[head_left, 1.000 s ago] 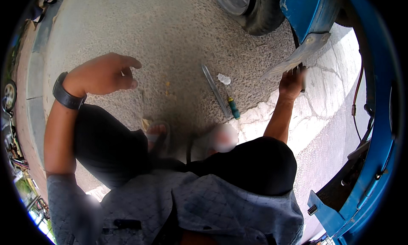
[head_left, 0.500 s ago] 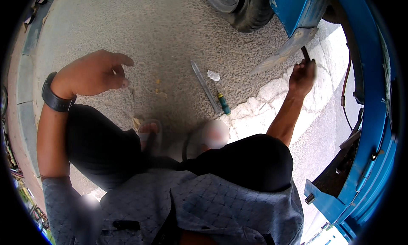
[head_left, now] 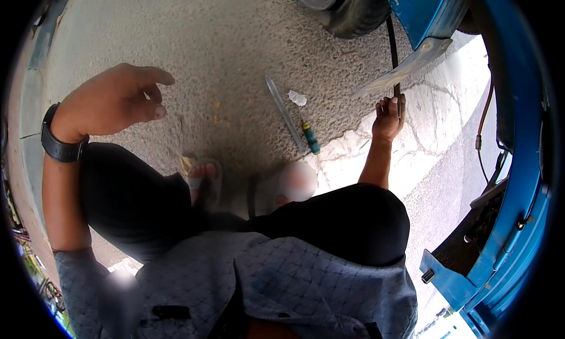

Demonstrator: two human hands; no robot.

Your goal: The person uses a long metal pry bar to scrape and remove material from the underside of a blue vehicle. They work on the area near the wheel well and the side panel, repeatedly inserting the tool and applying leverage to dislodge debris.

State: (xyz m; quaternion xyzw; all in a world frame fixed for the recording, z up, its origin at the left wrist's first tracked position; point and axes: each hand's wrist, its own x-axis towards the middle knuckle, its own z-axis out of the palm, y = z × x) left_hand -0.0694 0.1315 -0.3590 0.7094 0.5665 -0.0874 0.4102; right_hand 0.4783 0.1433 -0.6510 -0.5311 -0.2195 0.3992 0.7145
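My right hand (head_left: pixel 388 118) is closed on a long dark flat bar (head_left: pixel 392 45), which runs up behind a bent grey metal plate (head_left: pixel 424 57) toward a black tyre (head_left: pixel 359 18) under a blue metal body part (head_left: pixel 415 12). My left hand (head_left: pixel 115 101), wearing a black wristwatch, hovers over my left knee, fingers apart and loosely bent, holding nothing. On the pavement between both hands lie a silver metal strip (head_left: pixel 285 112), a green screwdriver (head_left: pixel 311 139) and a crumpled white scrap (head_left: pixel 297 98), nearer to my right hand than to my left.
My knees and sandalled feet fill the lower middle. The blue vehicle's curved frame (head_left: pixel 524 162) arches along the right side, with a hanging cable (head_left: pixel 479 142) and a bracket (head_left: pixel 447 280). A kerb (head_left: pixel 32 115) runs along the left edge.
My right hand first went outward, then came back left, with more of the dark bar now showing above the plate. My left hand has drifted slightly left in the picture.
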